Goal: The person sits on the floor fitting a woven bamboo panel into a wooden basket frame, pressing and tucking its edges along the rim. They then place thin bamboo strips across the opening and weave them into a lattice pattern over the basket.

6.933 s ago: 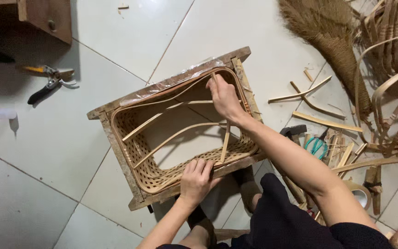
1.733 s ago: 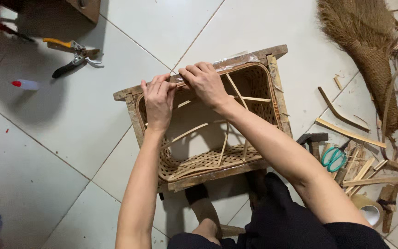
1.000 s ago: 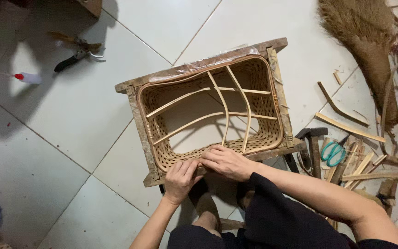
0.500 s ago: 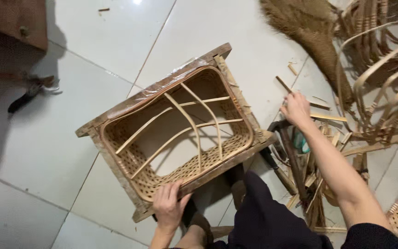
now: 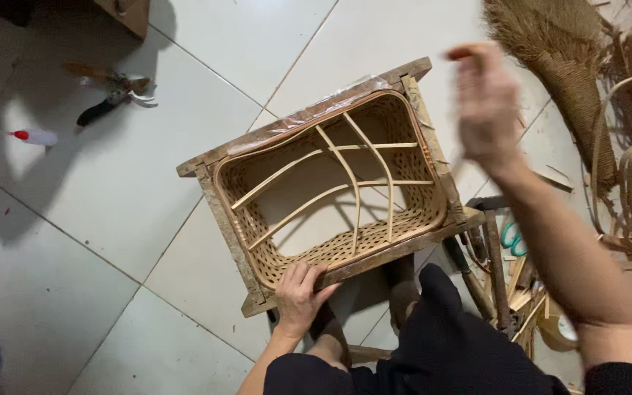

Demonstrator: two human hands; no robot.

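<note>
Head view: woven basket (image 5: pixel 330 183) in a wooden frame (image 5: pixel 217 212) lies on the tiled floor (image 5: pixel 111 219). Left hand (image 5: pixel 298 292) grasps the frame's near edge, fingers over the basket rim. Right hand (image 5: pixel 486 102) raised above the far right corner, blurred; grip cannot be told. Pliers (image 5: pixel 115 95) well apart, upper left.

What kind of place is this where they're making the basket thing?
Probably a small handcraft workshop for cane weaving, set up on a tiled floor. A half-woven basket sits in a wooden frame, loose cane strips are piled nearby, and pliers lie on the floor.
</note>
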